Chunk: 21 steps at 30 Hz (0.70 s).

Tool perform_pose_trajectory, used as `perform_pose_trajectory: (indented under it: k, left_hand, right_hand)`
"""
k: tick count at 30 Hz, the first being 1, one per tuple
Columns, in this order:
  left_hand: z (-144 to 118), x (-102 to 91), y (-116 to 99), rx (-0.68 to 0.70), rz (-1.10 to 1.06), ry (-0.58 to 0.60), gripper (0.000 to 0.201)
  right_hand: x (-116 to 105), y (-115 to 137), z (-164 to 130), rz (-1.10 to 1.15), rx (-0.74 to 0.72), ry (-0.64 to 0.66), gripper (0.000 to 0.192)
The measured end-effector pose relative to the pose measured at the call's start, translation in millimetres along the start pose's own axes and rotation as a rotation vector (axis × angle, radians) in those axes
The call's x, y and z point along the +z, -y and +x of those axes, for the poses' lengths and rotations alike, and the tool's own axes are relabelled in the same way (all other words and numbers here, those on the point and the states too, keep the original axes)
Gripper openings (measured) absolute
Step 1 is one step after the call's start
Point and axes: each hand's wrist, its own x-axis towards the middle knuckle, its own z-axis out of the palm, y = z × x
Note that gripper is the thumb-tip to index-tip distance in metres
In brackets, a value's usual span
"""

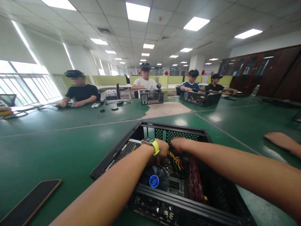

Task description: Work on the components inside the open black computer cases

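A black computer case [204, 133] lies open in front of me, and both my hands reach inside it. My left hand [162, 150], below a wrist with a yellow-green strapped watch [154, 146], is curled beside a bundle of yellow, red and black cables [176, 161]. My right hand [178, 144] is closed close to it, by the perforated wall panel. The fingertips of both hands are hidden, and so is whatever they grip. Nearer me are a round CPU cooler fan [162, 175] with a blue logo, the motherboard [180, 185] and a red card [195, 180]. The power supply [127, 150] sits at left.
A dark phone-like slab [30, 201] lies on the green table [70, 147] at left. Another person's forearm [284, 142] rests at right. Across the table, several people sit with two more computer cases [152, 97], cables and a mouse [96, 105].
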Motion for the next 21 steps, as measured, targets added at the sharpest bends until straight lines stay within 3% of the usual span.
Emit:
perform_pose_trajectory:
  k: [5, 7, 11, 15, 17, 21]
  left_hand:
    - [-7.0, 0.2, 12.0, -0.088, 0.096, -0.447, 0.031]
    - [-12.2, -0.5, 15.6, -0.116, 0.099, -0.545, 0.036]
    - [-25.5, -2.8, 19.7, -0.076, 0.027, -0.505, 0.031]
    - [-32.9, -3.7, 25.2, 0.047, -0.151, -0.411, 0.040]
    - [-31.3, -3.5, 26.6, 0.079, -0.222, -0.397, 0.046]
    - [-24.0, -2.7, 26.5, 0.042, -0.164, -0.396, 0.038]
  right_hand:
    - [-25.6, 3.9, -18.8, 0.077, -0.112, -0.182, 0.024]
    - [-32.4, 1.8, -25.9, 0.126, -0.149, -0.241, 0.017]
    - [-39.4, 2.2, -35.6, 0.230, -0.174, -0.356, 0.016]
    - [-41.5, 12.3, -38.3, 0.573, -0.102, -0.573, 0.013]
    - [-40.3, 17.3, -37.2, 0.784, -0.037, -0.523, 0.007]
    - [-34.7, 20.9, -33.1, 1.034, 0.028, -0.376, 0.021]
